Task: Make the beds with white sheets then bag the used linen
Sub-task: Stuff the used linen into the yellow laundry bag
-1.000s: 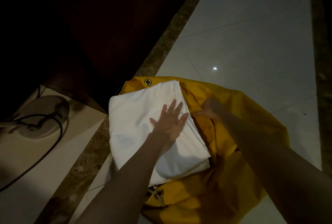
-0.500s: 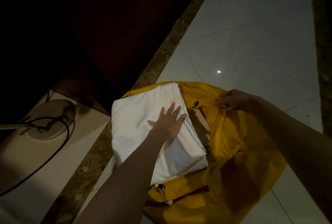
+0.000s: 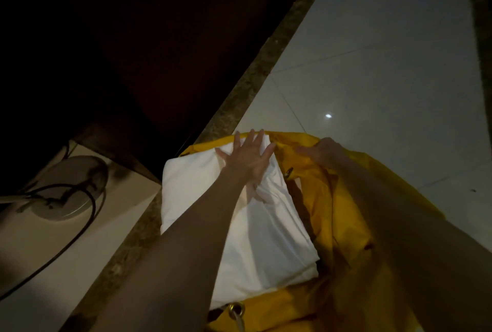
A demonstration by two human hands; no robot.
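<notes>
While the left hand (image 3: pixel 249 157) lies flat with fingers spread on the far end of the folded white sheet (image 3: pixel 239 214), the right hand (image 3: pixel 320 152) curls round the far rim of the yellow laundry bag (image 3: pixel 343 214), holding the fabric up beside the sheet's right edge. The sheet sits on top of the bag's opening, its far end under the left fingertips and level with the bag's far rim, its near corners over the yellow cloth. A brass eyelet (image 3: pixel 288 172) shows just right of the sheet's edge, and another eyelet with a pale cord (image 3: pixel 236 310) lies at the near rim, just below the sheet.

The bag rests on pale floor tiles (image 3: pixel 386 65), which stretch open ahead and to the right. A brown speckled stone strip (image 3: pixel 255 76) runs diagonally along the sheet's left edge. Beyond that strip stands dark wooden furniture (image 3: pixel 159 52), close to the bag's left side. At lower left a round fan base (image 3: pixel 72 188) with a black cable (image 3: pixel 80 228) sits on lighter floor, apart from the sheet.
</notes>
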